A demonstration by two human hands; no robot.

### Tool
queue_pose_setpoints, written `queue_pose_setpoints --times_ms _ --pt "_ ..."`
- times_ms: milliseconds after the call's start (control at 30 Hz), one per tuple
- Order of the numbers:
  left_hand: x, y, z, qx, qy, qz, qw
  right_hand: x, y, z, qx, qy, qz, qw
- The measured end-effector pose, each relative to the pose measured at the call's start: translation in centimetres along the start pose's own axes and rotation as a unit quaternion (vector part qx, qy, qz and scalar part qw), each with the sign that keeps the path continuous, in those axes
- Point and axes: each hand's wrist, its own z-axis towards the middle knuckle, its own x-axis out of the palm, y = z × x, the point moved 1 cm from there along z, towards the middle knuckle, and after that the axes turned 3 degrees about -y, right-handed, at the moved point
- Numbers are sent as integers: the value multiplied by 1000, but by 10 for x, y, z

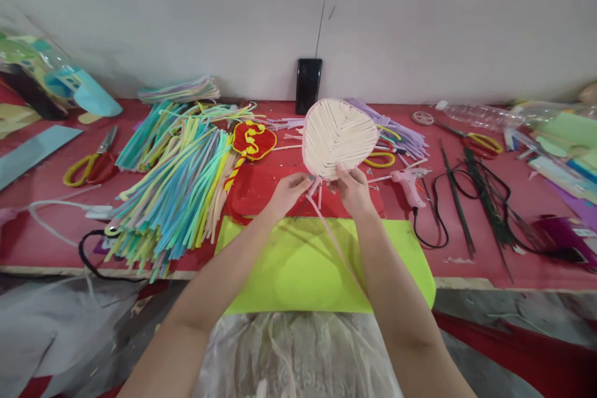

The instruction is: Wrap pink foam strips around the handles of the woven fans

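A rounded, leaf-shaped fan (341, 137) made of cream pipe cleaners with a pink edge is held up over the table. My right hand (352, 189) grips its lower right edge, thumb on the front face. At the base of the fan, my left hand (291, 193) pinches the pink stems where they come together. A long pink pipe cleaner (333, 236) trails from there down across a yellow-green sheet (298, 267). Left of the fan lies a red fan-shaped piece (254, 141) with yellow trim and a twisted red and yellow handle.
A big heap of pastel pipe cleaners (177, 180) covers the left side, beside scissors (91, 161). Purple pipe cleaners (401, 134) lie behind the fan. On the right are a pink glue gun (408, 186), its black cord, dark green stems (485, 199) and more scissors (480, 143). A phone (308, 84) leans against the wall.
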Motion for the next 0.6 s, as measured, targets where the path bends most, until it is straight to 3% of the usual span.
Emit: queue_pose_setpoints --times_ms 167,433,600 --pt "-1 -4 1 24 24 58 998 -2 -2 1 -40 20 7 999" --pt "2 -3 -3 103 -19 196 975 -4 -6 2 -78 43 -30 996" --pt "1 -5 -3 98 -17 204 974 -6 -8 4 -81 38 -37 995"
